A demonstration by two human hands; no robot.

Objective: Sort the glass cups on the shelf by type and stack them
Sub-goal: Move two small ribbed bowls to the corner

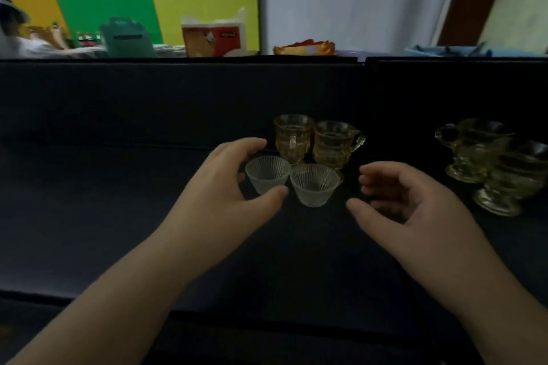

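Two small clear ribbed glass cups stand side by side on the dark shelf (118, 187). My left hand (219, 187) curls round the left ribbed cup (267, 172), fingers behind its rim and thumb against its lower front. The right ribbed cup (314, 185) stands free. My right hand (406, 201) hovers just right of it, fingers loosely curled, holding nothing and not touching it. Right behind the ribbed cups stand two amber handled glass mugs (293, 138) (335, 144), close together.
Two more footed amber mugs (471, 151) (511, 178) stand at the right of the shelf. A dark back panel (178, 98) rises behind the cups. Beyond it are boxes, a snack bag (304, 49) and a person at far left.
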